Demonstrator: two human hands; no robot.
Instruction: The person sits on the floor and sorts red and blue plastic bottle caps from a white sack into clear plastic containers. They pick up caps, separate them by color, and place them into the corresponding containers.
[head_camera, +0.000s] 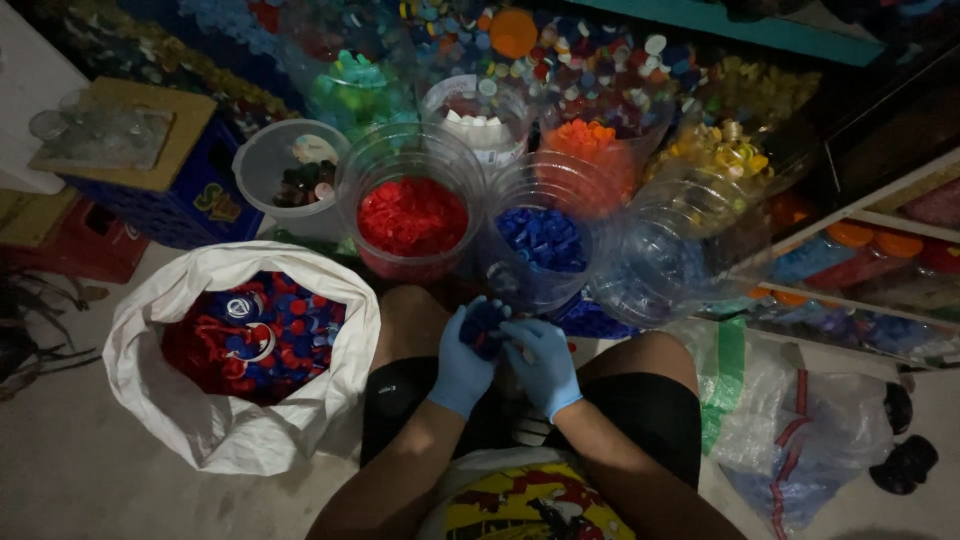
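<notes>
Left hand (465, 358) cups a clump of dark blue bottle caps (487, 325), right hand (545, 360) pinching at them, blue-cap tub (540, 240) straight ahead, nearer the right.

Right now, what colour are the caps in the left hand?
Dark blue caps, cupped in the left hand; head view.

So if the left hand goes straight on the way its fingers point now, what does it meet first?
The left hand points up and a little right, holding dark blue caps. Going straight on, it would probably first meet the clear tub of blue caps just ahead, though depth is hard to judge in this dim view.
</notes>
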